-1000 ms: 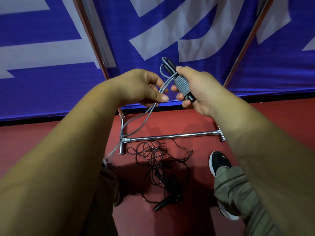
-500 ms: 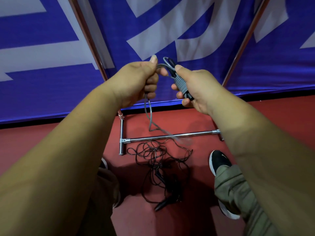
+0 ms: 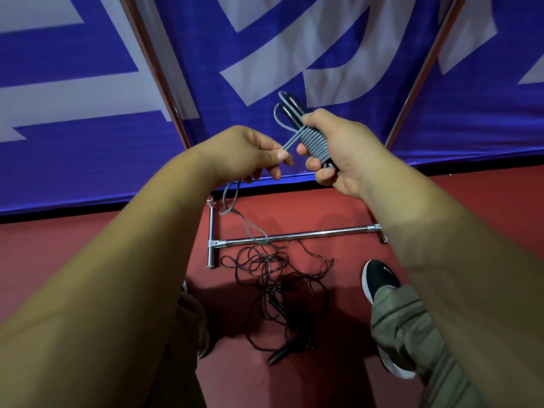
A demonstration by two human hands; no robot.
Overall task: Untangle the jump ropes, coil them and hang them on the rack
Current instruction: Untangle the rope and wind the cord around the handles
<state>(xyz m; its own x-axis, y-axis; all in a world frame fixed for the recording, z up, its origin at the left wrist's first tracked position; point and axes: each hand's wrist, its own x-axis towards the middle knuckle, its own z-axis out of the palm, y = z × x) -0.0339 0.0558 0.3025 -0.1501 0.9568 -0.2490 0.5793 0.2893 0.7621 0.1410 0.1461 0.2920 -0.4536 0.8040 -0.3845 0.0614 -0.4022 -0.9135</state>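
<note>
Left hand (image 3: 250, 154) pinches the grey rope (image 3: 315, 141) strand, slack trailing to the floor. Right hand (image 3: 341, 148) grips the wound bundle, apparently around black handles. Black rope (image 3: 273, 278) lies tangled on the floor against the rack (image 3: 294, 237) base bar.

grey jump rope (image 3: 316, 142) handles mostly hidden under coils and right grip (image 3: 344, 153), its loose tail blurred, rack (image 3: 294, 237) uprights cut by top edge, left shoe (image 3: 204, 344) mostly behind left forearm (image 3: 117, 275)
</note>
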